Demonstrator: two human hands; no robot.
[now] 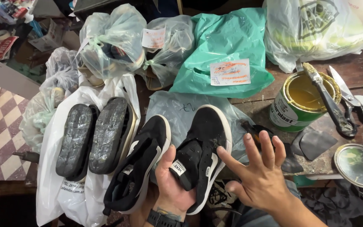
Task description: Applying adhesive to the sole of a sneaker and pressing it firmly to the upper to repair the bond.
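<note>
My left hand [171, 185] grips a black sneaker with a white sole [202, 147] by its tongue and inner side, palm up, at the bottom middle. A second matching black sneaker [141, 162] lies just left of it, touching my thumb side. My right hand [259, 172] hovers open beside the held sneaker, fingers spread, holding nothing. Two shoes turned sole-up with dark glue-coated soles [95, 134] rest on a white plastic bag [49, 168] to the left.
An open tin of yellow glue [293, 107] with a brush [328, 101] across it stands at right, its lid [360, 164] nearby. Scissors [345, 90] lie beside it. A green bag [227, 46] and several clear bags of shoes [114, 38] fill the back.
</note>
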